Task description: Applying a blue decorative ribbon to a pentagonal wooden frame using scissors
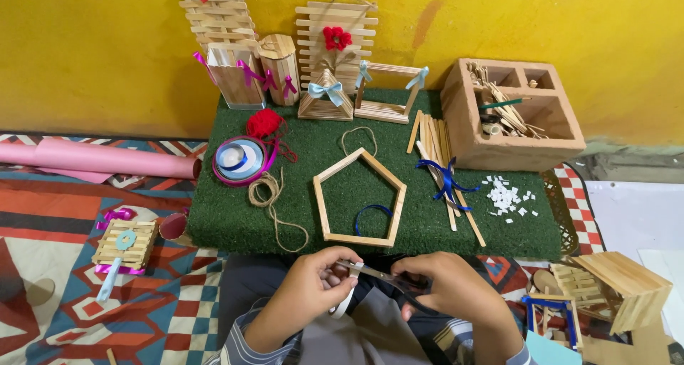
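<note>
Low over the lap, left hand pinches a white tape roll, thin & glossy; right hand fingers curled thru dark scissors, blades at the tape. Just beyond, on fuzzy green turf mat: pale wooden stick pentagon frame, coiled jute twine.

both hands are bare, no rings or watch showing. the forearms wear long sleeves of grey cloth with thin dark and pale stripes, cuffs ending at the wrists. grey cloth covers the lap.
</note>
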